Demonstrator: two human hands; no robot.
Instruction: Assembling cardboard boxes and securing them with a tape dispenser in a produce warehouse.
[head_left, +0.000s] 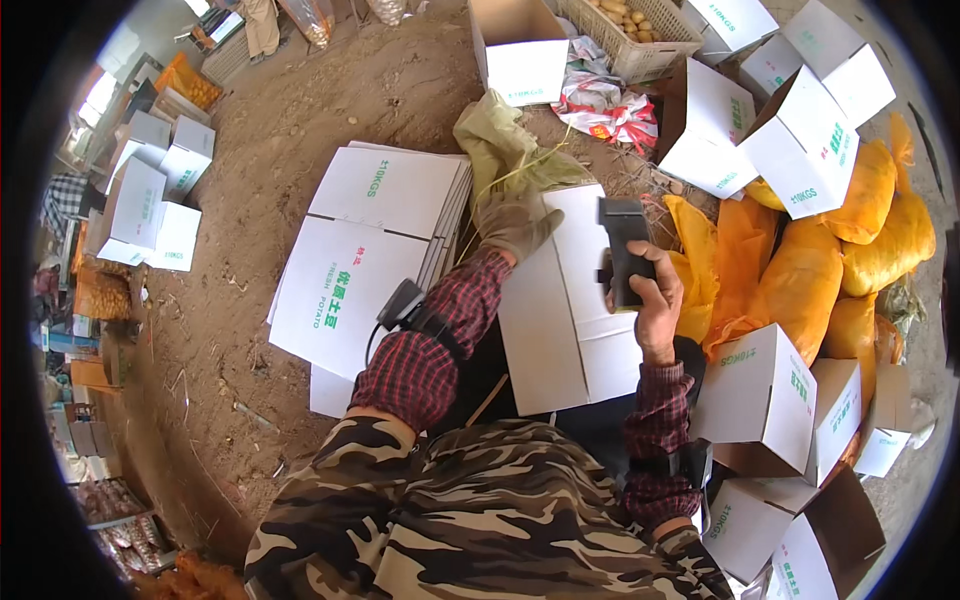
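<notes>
A white cardboard carton (560, 320) lies in front of me with its flaps folded together and a seam along its top. My left hand (515, 222), in a grey-green work glove, grips the carton's far left edge, thumb on the white face. Some of its fingers are hard to make out against a crumpled olive sack (495, 130). My right hand (655, 295) is bare and wrapped round a black tape dispenser (627, 250), held over the carton's right side. To the left lies a stack of flat printed white cartons (350, 240).
Orange mesh sacks (800, 280) pile up on the right. Open white cartons stand near right (760, 400), far right (800, 140) and far left (150, 210). At the back is a plastic crate (640, 55) of potatoes. Another person's legs (262, 25) show far off on the dirt floor (240, 300).
</notes>
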